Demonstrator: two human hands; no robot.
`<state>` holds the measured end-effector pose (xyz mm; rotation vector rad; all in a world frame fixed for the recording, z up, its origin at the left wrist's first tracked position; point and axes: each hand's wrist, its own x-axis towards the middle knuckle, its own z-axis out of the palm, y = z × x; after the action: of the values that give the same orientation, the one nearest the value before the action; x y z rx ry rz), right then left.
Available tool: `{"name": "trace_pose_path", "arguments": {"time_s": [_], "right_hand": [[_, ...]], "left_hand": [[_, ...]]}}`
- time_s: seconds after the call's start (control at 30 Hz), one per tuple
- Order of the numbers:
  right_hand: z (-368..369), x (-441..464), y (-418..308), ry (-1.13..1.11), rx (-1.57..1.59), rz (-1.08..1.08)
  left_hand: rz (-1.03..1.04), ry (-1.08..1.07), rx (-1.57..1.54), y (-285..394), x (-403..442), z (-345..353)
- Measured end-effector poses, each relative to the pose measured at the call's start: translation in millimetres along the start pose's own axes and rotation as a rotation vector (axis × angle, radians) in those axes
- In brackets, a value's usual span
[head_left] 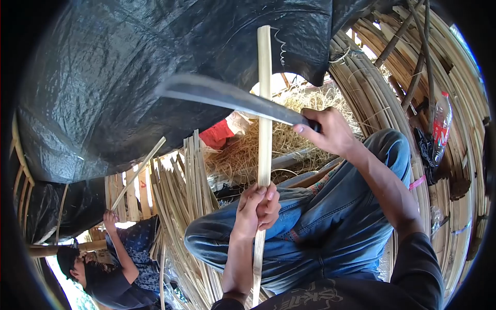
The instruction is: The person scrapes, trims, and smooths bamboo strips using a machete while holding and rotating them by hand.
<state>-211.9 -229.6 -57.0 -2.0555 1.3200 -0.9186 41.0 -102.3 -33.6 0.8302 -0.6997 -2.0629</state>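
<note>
A long, pale bamboo strip [264, 139] stands nearly upright in front of me. My left hand [257, 206] is closed round its lower part, above my crossed legs. In my right hand [330, 132] I grip a machete [227, 99] by its dark handle. Its long blade points left and crosses the strip's upper half, on the near side of it; whether the edge touches the strip I cannot tell. The blade's tip is slightly blurred. A thin curled shaving [281, 46] hangs beside the strip's top end.
Fibrous shavings [289, 137] are heaped beyond my knees. Bundled bamboo strips stand at the left [181, 206] and right [361, 88]. A black tarp [129, 77] hangs overhead. At lower left another person [119, 263] holds a thin strip. A plastic bottle [441, 126] rests at the right.
</note>
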Motion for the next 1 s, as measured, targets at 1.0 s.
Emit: {"name": "trace_pose_path", "arguments": {"time_s": [1.0], "right_hand": [[-22,10,12,0.272,0.466,0.227]], "left_hand": [[-0.031,-0.011,-0.110,11,-18,1]]}}
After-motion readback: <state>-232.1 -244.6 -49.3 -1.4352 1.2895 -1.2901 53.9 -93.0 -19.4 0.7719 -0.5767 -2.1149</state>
